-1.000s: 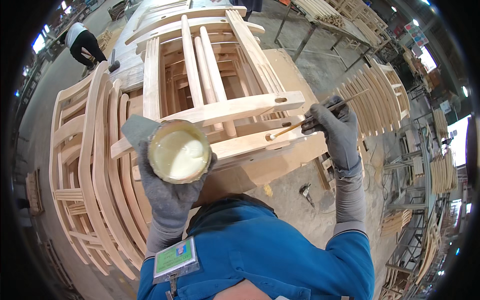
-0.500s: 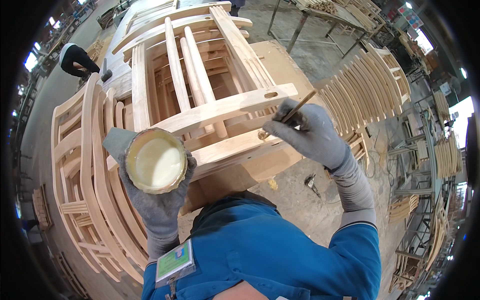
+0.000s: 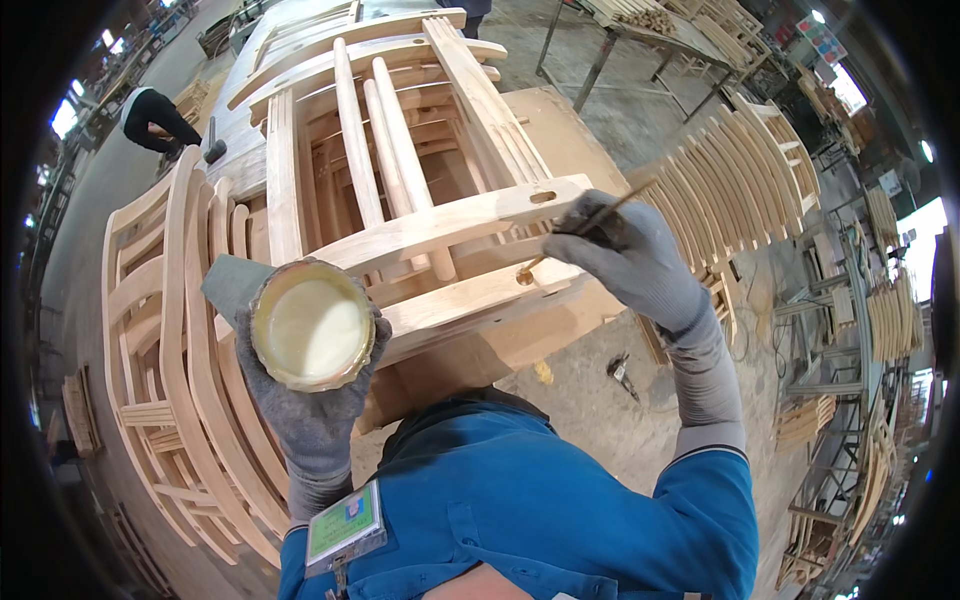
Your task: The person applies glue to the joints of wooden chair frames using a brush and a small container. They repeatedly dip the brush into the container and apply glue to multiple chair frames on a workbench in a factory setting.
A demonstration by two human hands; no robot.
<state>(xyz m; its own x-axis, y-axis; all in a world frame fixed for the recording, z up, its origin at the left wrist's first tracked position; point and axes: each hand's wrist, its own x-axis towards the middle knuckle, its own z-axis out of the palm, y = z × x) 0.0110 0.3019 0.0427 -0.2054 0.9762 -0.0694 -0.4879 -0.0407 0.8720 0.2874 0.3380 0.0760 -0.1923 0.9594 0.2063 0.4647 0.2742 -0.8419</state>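
My left hand, in a grey glove, holds a round tin of pale yellow glue up in front of me. In my right hand, also gloved in grey, is a thin brush, its tip touching a hole near the end of the lower wooden rail. Just above it runs the upper rail, which has an oval slot near its end. Both rails belong to a bare wooden chair frame lying on the bench.
Stacks of curved chair frames stand at my left, and more chair parts fan out at my right. A person in dark clothes bends over at the far left. Metal tables and a tool on the floor lie behind.
My right hand has swung the brush from pointing left at the rail to tip-down on the hole in the lower rail. The tin has stayed in my left hand.
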